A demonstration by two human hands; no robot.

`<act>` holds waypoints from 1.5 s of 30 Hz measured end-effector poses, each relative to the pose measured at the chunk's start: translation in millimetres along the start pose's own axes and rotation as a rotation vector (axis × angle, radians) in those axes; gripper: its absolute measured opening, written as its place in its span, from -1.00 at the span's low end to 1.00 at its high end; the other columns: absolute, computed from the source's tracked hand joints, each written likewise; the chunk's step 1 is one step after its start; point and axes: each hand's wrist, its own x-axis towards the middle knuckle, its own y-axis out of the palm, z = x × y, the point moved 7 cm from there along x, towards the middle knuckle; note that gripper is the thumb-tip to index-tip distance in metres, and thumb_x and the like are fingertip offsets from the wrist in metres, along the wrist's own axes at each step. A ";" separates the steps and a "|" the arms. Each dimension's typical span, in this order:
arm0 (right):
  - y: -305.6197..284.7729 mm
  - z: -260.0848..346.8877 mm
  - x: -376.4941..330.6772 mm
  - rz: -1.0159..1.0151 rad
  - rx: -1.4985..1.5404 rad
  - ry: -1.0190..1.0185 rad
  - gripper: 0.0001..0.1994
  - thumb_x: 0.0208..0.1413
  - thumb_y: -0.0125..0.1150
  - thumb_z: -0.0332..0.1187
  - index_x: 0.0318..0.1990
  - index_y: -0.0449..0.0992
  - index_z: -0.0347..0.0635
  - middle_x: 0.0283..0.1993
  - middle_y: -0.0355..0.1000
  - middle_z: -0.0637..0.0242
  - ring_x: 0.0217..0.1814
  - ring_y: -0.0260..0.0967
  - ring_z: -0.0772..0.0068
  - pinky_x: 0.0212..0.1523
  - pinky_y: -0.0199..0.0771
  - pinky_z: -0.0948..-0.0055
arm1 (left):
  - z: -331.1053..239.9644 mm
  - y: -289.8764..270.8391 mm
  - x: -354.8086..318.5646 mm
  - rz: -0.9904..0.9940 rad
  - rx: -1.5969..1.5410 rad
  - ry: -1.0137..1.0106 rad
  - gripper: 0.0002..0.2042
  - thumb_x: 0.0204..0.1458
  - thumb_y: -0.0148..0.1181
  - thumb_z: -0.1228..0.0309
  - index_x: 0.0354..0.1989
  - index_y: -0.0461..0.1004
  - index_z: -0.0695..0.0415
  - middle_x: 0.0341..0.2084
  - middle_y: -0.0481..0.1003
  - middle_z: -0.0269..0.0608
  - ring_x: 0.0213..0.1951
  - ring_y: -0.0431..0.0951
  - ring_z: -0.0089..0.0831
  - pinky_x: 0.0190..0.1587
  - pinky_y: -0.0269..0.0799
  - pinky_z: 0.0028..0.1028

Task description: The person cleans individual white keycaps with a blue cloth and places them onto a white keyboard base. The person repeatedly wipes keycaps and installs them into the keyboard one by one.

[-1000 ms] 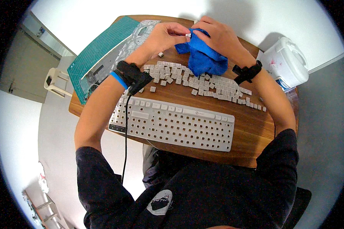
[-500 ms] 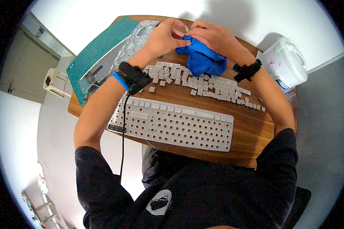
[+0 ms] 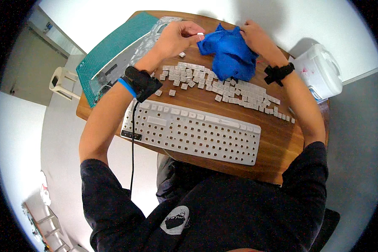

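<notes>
My left hand (image 3: 178, 37) pinches a small white keycap (image 3: 200, 34) between its fingertips, above the far side of the wooden table (image 3: 281, 143). My right hand (image 3: 253, 37) grips the top edge of a blue cloth (image 3: 231, 54) that hangs down onto the table. Keycap and cloth are almost touching. Many loose white keycaps (image 3: 222, 86) lie in rows below the hands. A white keyboard frame (image 3: 191, 132) with most keys off lies nearer to me.
A green cutting mat (image 3: 109, 54) and a clear plastic bag (image 3: 149, 35) lie at the table's far left. A white lidded container (image 3: 321, 71) stands beside the table on the right. A white stool (image 3: 63, 82) stands left. A black cable (image 3: 133, 138) runs from my left wrist.
Both hands came together with the cloth around the keycap, then drew apart again; the cloth now hangs from my right hand and the keycap shows in my left.
</notes>
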 end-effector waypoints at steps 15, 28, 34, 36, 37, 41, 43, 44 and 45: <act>-77.8 111.6 16.0 -0.252 0.589 -0.339 -0.87 0.20 0.41 -0.43 -0.15 0.65 -0.25 -0.15 0.56 0.12 -0.11 0.59 -0.01 -0.07 0.63 0.13 | -4.0 4.7 0.5 -0.030 -0.192 -0.110 -0.71 0.21 0.55 0.21 -0.09 0.69 0.17 -0.26 0.72 -0.32 -0.23 0.66 -0.59 -0.15 0.60 -0.53; -90.5 113.3 16.5 -0.311 0.263 -0.245 -0.72 0.31 0.33 -0.34 0.12 0.64 -0.18 0.07 0.57 0.15 0.08 0.57 -0.04 0.13 0.59 0.13 | -8.0 -3.1 0.3 -0.006 -0.055 0.093 -0.67 0.23 0.53 0.16 -0.17 0.68 0.21 -0.31 0.70 -0.28 -0.27 0.65 -0.58 -0.18 0.62 -0.48; -79.1 132.1 20.1 -0.039 0.476 -0.343 -0.77 0.33 0.31 -0.38 0.08 0.62 -0.20 0.04 0.57 0.17 0.08 0.56 0.03 0.11 0.57 0.21 | -12.9 5.2 -12.0 0.212 -0.323 -0.061 -0.72 0.30 0.46 0.19 -0.08 0.69 0.17 -0.27 0.68 -0.37 -0.23 0.61 -0.64 -0.14 0.58 -0.53; -66.6 127.3 21.9 -0.020 0.481 -0.317 -0.79 0.33 0.32 -0.37 0.04 0.61 -0.20 -0.01 0.58 0.17 0.04 0.57 0.03 0.08 0.56 0.23 | 1.6 7.7 -13.1 0.195 -0.310 -0.013 -0.65 0.27 0.49 0.17 0.00 0.71 0.22 -0.21 0.73 -0.26 -0.17 0.69 -0.54 -0.09 0.64 -0.46; -66.7 124.6 21.0 -0.081 0.463 -0.339 -0.82 0.36 0.32 -0.36 0.02 0.58 -0.21 -0.08 0.58 0.14 -0.03 0.58 0.07 0.01 0.57 0.26 | 6.1 10.4 -10.5 0.193 -0.296 0.026 -0.65 0.27 0.49 0.16 0.00 0.72 0.22 -0.21 0.73 -0.27 -0.17 0.69 -0.54 -0.09 0.65 -0.45; -62.7 116.7 14.9 -0.084 0.550 -0.216 -0.82 0.42 0.31 -0.33 0.04 0.51 -0.19 -0.14 0.59 0.16 -0.15 0.57 0.18 -0.08 0.58 0.28 | 24.3 -0.1 -26.5 0.203 0.222 0.207 -0.78 0.22 0.46 0.35 -0.01 0.73 0.14 -0.19 0.76 -0.14 -0.15 0.77 -0.29 -0.06 0.68 -0.31; -55.2 109.5 10.7 -0.015 0.534 -0.165 -0.82 0.41 0.33 -0.34 0.02 0.52 -0.19 -0.16 0.60 0.18 -0.17 0.57 0.20 -0.10 0.59 0.29 | 29.2 1.4 -36.7 0.240 0.415 0.331 -0.75 0.09 0.40 0.56 -0.04 0.74 0.09 -0.21 0.74 -0.02 -0.15 0.76 0.00 -0.07 0.68 -0.17; -52.1 106.6 8.0 0.020 0.522 -0.137 -0.82 0.40 0.34 -0.34 0.01 0.52 -0.19 -0.16 0.60 0.19 -0.18 0.56 0.21 -0.10 0.59 0.29 | 33.8 4.0 -39.2 0.274 0.504 0.323 -0.77 0.03 0.41 0.58 -0.11 0.72 0.13 -0.23 0.74 -0.04 -0.17 0.75 -0.01 -0.09 0.67 -0.17; -53.0 106.1 4.4 0.013 0.515 -0.132 -0.81 0.38 0.34 -0.31 0.00 0.54 -0.18 -0.14 0.59 0.18 -0.13 0.57 0.13 -0.08 0.59 0.22 | 38.5 7.0 -41.7 0.307 0.592 0.316 -0.78 -0.03 0.43 0.60 -0.17 0.71 0.16 -0.24 0.73 -0.06 -0.19 0.75 -0.02 -0.10 0.67 -0.17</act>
